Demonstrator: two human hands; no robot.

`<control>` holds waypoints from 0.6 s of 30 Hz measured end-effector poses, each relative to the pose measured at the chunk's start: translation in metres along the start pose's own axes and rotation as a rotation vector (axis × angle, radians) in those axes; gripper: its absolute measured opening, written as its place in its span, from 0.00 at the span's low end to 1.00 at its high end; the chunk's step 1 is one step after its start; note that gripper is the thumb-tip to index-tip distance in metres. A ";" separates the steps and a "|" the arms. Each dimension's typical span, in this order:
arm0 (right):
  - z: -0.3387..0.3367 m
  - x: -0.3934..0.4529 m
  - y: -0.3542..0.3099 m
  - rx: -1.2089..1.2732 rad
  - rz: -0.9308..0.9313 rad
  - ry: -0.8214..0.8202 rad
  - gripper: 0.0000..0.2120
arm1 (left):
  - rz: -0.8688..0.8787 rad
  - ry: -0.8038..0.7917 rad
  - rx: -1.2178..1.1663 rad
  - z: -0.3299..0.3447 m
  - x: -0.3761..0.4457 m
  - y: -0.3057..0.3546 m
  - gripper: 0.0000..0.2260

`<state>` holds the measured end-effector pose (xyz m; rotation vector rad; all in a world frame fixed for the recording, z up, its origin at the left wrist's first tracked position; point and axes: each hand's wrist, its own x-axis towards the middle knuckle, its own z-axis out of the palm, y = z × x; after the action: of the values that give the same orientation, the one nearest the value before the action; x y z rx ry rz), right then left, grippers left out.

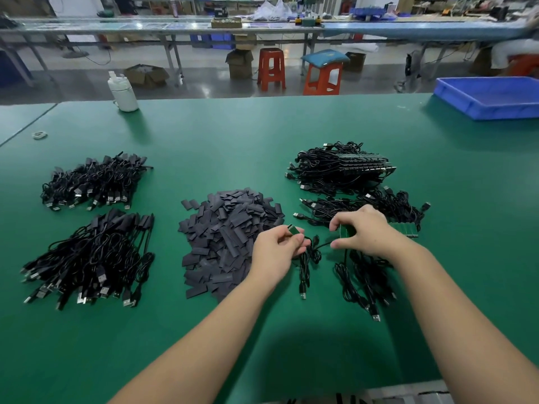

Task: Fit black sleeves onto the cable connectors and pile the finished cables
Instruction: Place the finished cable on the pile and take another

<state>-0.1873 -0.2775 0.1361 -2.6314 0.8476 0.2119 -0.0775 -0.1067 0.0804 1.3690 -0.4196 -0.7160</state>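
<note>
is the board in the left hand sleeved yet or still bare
Bare: the green board pinched in the left hand shows uncovered, no black sleeve around it.

bright overhead light, edges warped, bg soft

- Matt green table mat (262,135) is looking smooth.
- Black sleeves (227,240) are appearing matt, flat.
- Blue tray (490,97), at two o'clock, is looking like glossy plastic.

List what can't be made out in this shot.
- Head view: the part under the right hand is mostly covered by its fingers.
- The connector in the left hand: only its green end shows.
- The blue tray is cut off by the right edge.
- The far benches are blurred.
</note>
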 end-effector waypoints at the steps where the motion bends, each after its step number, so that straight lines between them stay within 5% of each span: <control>1: -0.001 -0.001 -0.002 -0.031 -0.018 -0.014 0.13 | -0.006 -0.015 0.010 0.003 0.001 0.001 0.05; 18: 0.000 -0.010 -0.020 -0.541 -0.021 -0.056 0.06 | -0.058 -0.206 0.185 0.026 0.008 0.002 0.06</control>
<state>-0.1834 -0.2572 0.1445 -3.1068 0.8335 0.5782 -0.0888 -0.1311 0.0862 1.4909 -0.6236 -0.8882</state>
